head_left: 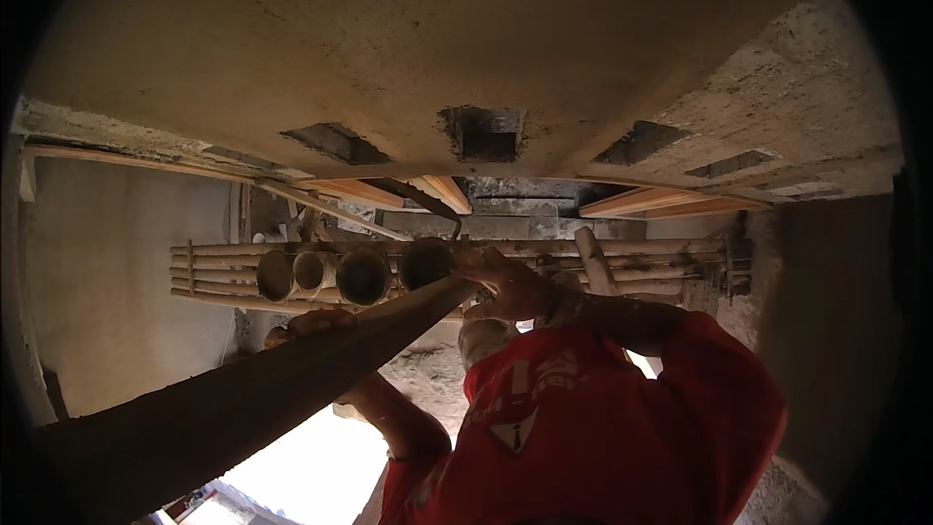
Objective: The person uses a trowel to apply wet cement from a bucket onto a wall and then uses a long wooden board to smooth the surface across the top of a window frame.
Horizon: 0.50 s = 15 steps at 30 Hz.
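Note:
A long wooden board [262, 394] slants from the lower left toward the middle, in front of my chest. My left hand [316, 324] is closed around its far edge about midway, with fingers curled over the top. At the board's inner end, my right hand [505, 284] grips it with the thumb and fingers apart around the end. Just beyond the right hand sits a dark round bucket [427, 263], the nearest of several in a row. My red sleeve [724, 379] comes in from the lower right.
A scaffold platform of wooden poles [641, 245] crosses below. Other buckets [363, 277] stand on it at left, and a short stub of wood [595, 261] leans at right. The plastered wall [408, 49] ahead has square openings [483, 136]. Planks [671, 202] lie beneath it.

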Each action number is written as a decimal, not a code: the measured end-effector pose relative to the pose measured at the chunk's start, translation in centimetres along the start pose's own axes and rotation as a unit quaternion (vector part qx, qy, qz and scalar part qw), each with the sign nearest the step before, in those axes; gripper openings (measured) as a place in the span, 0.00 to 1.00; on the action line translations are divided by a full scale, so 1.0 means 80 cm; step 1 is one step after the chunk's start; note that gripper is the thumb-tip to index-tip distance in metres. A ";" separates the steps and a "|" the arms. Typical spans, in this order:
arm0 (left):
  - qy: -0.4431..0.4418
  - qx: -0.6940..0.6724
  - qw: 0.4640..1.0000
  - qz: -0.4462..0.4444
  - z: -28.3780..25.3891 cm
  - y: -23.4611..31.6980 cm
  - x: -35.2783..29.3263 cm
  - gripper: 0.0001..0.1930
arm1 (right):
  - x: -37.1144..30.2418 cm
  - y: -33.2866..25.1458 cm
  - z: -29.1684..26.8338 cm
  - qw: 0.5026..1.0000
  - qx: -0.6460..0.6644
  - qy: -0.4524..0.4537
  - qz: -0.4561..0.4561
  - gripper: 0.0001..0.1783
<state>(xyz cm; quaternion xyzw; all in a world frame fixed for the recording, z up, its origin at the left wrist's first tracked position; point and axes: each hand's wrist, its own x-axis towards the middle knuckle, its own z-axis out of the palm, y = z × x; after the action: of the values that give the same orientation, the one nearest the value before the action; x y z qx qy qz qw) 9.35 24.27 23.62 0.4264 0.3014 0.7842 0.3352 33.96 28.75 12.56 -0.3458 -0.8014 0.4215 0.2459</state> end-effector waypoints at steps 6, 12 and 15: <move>0.041 0.020 0.995 -0.085 0.043 -0.099 -0.048 0.25 | -0.014 -0.079 -0.062 0.991 0.005 -0.065 0.113 0.49; -0.104 0.128 0.980 -0.107 0.136 -0.170 -0.100 0.22 | -0.077 -0.054 -0.098 0.983 -0.061 0.077 0.154 0.48; -0.247 0.383 0.890 0.008 0.161 -0.200 -0.125 0.22 | -0.116 -0.039 -0.115 0.970 -0.083 0.141 0.179 0.44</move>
<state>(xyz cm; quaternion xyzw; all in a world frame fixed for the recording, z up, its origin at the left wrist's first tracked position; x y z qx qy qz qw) 28.99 28.36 12.66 0.7040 0.4823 0.4801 0.2028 45.09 25.08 19.09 -0.5591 -0.7156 0.3377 0.2475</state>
